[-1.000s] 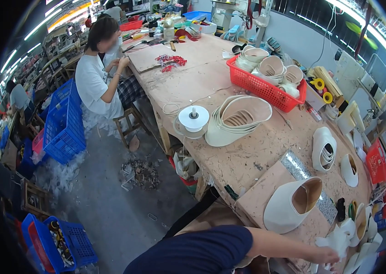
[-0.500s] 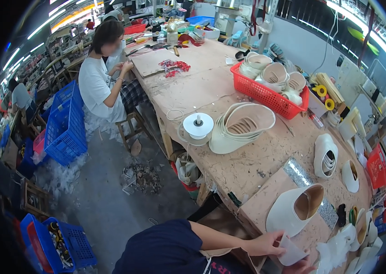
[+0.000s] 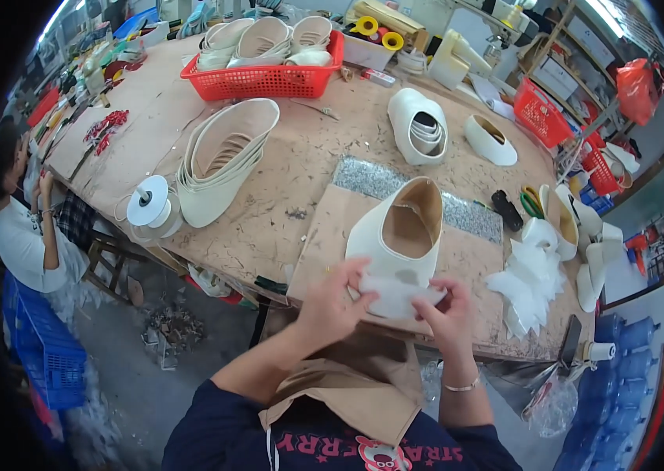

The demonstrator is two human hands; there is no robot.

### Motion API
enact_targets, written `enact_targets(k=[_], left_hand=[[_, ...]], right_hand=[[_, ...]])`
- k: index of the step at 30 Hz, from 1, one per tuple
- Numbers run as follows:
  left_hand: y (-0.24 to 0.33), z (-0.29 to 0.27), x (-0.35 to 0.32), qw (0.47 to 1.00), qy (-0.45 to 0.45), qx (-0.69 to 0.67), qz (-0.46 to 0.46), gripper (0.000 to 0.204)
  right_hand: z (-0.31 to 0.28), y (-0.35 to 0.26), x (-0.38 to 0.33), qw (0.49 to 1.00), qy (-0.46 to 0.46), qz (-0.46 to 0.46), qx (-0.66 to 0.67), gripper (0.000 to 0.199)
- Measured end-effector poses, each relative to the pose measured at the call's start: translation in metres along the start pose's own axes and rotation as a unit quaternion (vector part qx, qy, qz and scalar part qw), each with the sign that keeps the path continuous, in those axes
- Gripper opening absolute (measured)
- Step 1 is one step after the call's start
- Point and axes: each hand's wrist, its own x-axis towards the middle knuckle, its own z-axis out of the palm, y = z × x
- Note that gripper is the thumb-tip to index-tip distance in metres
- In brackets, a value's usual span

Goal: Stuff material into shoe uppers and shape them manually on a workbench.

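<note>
A white sheet [image 3: 393,297] pinched at both ends

The left hand [image 3: 337,302] has its thumb and fingers closed together on one end of the white sheet; the right hand [image 3: 448,315] grips the other end the same way. Taking it by the ends presumably keeps the middle spread and uncovered. The white sheet thus lies between the two hands, in front of the lower edge of a cream shell [image 3: 371,239]; whether the two touch cannot be told.

The cream shell sits just beyond both hands, its wide mouth tipped up and its rounded front toward them, perhaps so that this outer face is easy to reach. Under it is a flat board [image 3: 322,255], which likely gives a firm surface. A speckled stone slab [image 3: 369,177] shows farther off, past the hands.

Just beside the right hand, farther right, lies a loose pile of white pieces [image 3: 534,279], seemingly put within easy reach. Green-handled scissors [image 3: 532,202] lie beyond that, farther from the right hand. Well beyond the left hand and to its left stands a nested stack of cream shells [image 3: 218,177], probably fitted together to save room, with a white spool [image 3: 151,206] near it.
</note>
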Motion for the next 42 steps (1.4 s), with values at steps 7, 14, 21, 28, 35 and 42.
enact_targets(k=[7, 14, 21, 28, 35, 42], left_hand=[[-0.006, -0.004, 0.018, 0.985, -0.057, -0.085, -0.136, 0.057], [-0.013, -0.007, 0.021, 0.985, -0.055, -0.067, -0.147, 0.057], [-0.013, -0.003, 0.027, 0.992, -0.038, 0.059, -0.106, 0.057], [-0.032, -0.024, 0.048, 0.960, 0.078, 0.269, 0.013, 0.038], [0.007, 0.032, -0.016, 0.916, -0.202, 0.312, 0.149, 0.073], [0.002, 0.042, -0.021, 0.820, -0.201, 0.503, 0.185, 0.093]], right_hand=[[0.014, 0.035, 0.005, 0.995, 0.043, -0.040, -0.080, 0.029], [0.023, 0.029, 0.005, 0.990, 0.063, -0.057, -0.115, 0.029], [0.030, 0.031, 0.007, 0.966, 0.089, -0.119, -0.210, 0.030], [0.031, 0.036, 0.008, 0.921, 0.090, -0.190, -0.328, 0.030], [0.001, 0.025, 0.026, 0.932, 0.063, -0.131, -0.333, 0.031], [-0.022, 0.016, 0.004, 0.864, 0.106, -0.226, -0.438, 0.038]])
